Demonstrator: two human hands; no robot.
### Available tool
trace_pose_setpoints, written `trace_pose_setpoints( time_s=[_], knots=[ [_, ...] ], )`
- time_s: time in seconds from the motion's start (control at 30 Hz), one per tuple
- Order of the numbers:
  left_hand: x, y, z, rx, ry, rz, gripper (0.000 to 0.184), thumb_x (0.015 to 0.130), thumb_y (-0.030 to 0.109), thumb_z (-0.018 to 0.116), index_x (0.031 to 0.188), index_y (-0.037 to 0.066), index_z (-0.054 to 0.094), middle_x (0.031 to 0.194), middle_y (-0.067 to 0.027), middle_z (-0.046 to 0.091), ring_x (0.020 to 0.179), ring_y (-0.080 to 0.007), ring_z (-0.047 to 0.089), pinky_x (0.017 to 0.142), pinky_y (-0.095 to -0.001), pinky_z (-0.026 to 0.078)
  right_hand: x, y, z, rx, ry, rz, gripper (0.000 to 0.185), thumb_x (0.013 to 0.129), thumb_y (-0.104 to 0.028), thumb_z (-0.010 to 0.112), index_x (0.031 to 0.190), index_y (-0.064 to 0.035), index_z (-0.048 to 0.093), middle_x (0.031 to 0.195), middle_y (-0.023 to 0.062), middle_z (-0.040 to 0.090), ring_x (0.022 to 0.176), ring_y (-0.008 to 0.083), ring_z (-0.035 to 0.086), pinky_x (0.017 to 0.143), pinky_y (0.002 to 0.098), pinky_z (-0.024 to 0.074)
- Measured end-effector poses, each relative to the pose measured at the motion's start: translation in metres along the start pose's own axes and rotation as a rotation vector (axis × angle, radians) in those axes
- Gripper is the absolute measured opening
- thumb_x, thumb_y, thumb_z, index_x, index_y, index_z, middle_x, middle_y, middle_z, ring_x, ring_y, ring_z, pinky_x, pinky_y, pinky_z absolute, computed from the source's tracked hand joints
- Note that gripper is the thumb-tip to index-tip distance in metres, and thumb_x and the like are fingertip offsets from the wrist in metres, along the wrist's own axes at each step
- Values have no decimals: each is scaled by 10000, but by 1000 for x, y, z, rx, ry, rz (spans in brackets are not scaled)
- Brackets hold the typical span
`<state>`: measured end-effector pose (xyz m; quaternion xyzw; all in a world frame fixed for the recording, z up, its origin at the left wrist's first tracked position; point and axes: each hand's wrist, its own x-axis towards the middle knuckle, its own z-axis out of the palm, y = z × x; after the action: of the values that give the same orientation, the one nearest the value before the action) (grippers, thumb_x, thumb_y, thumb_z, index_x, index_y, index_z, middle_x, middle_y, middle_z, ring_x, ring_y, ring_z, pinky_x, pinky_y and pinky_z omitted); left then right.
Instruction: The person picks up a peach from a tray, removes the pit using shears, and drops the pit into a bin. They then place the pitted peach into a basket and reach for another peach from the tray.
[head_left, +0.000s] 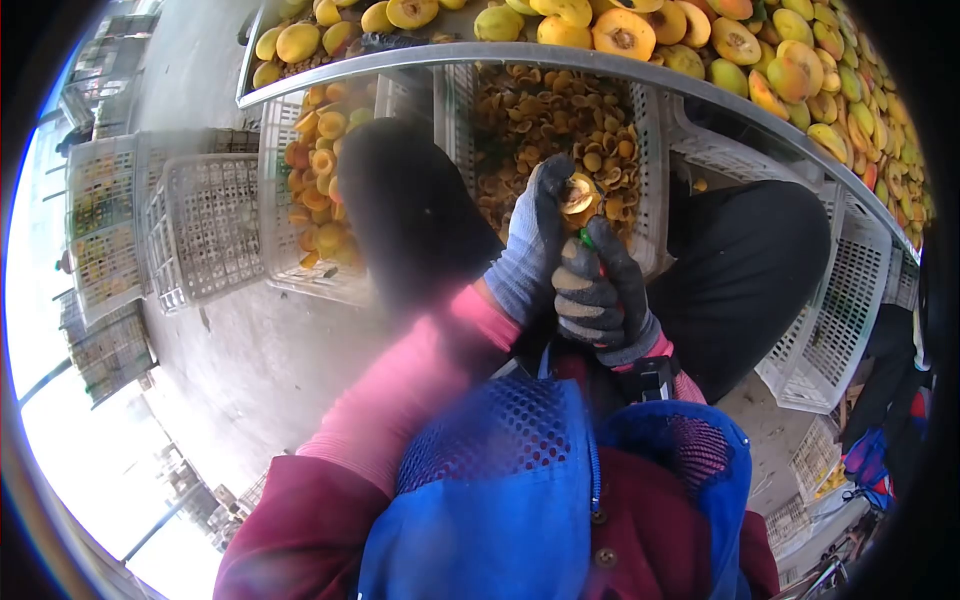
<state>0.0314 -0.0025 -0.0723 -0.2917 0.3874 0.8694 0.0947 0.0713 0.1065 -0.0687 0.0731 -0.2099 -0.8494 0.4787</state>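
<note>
My left hand (534,240), in a blue-grey work glove with a dark thumb, is closed around a halved peach (579,196). The cut side faces up and shows yellow flesh with a brownish centre. My right hand (603,292), also gloved, is closed just below it on a small hand tool (587,238). Green and red parts of its handle show; its working end at the fruit is too hidden to make out. Both hands are over a white crate (650,170) holding many brownish-orange peach scraps (550,120).
A metal-edged table (560,52) heaped with whole and halved peaches (790,70) curves across the front. Left of my knee stands a crate of peach halves (325,190). Stacked plastic crates (210,225) are farther left, others (835,300) at right. Another person's legs (885,370) show at far right.
</note>
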Motion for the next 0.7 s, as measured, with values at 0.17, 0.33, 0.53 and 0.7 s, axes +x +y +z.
trace_pose_setpoints(
  time_s=[0.17, 0.33, 0.53, 0.7],
  knots=[
    [12, -19, -62, 1242, -107, 738, 524, 679, -46, 677, 1130, 3, 416, 964, -124, 538, 860, -221, 567, 764, -327, 469, -13, -4, 15, -222, 62, -149, 469, 968, -476, 316, 901, -67, 535, 538, -25, 353, 364, 58, 313, 266, 200, 266],
    [-3, 11, -35, 786, -216, 468, 607, 718, -29, 642, 1265, 10, 383, 1001, -98, 556, 886, -227, 569, 789, -324, 472, -7, -35, -19, -120, 86, -194, 481, 951, -509, 344, 917, -69, 536, 515, -54, 283, 339, 55, 258, 280, 205, 223],
    [-45, 75, -3, 997, -304, 635, 344, 837, 91, 573, 1162, -19, 545, 1045, -146, 601, 942, -224, 586, 818, -320, 470, 1, -20, 9, -596, 836, -471, 422, 893, -537, 476, 913, -119, 528, 540, -59, 355, 385, 76, 346, 338, 221, 302],
    [-47, 158, -71, 1763, 384, 1421, 236, 855, 137, 593, 1029, -22, 586, 945, -133, 622, 859, -252, 608, 759, -305, 484, -6, -20, 5, -677, 904, -416, 422, 868, -551, 515, 936, -135, 503, 575, -37, 458, 414, 83, 424, 361, 232, 350]
  ],
)
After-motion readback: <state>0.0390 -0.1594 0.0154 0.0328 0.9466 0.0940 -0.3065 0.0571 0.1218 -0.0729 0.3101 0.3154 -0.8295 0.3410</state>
